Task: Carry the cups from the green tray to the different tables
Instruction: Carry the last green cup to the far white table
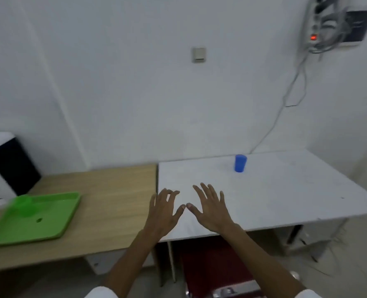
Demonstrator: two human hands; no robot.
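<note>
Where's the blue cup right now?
In the head view the blue cup stands upright on the white table, toward its back edge near the wall, to the right of and beyond both open hands, far from the green tray on the wooden table.

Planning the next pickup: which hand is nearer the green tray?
Left. The left hand hovers at the white table's edge, right of the green tray; the right hand is further right, toward the blue cup.
</note>
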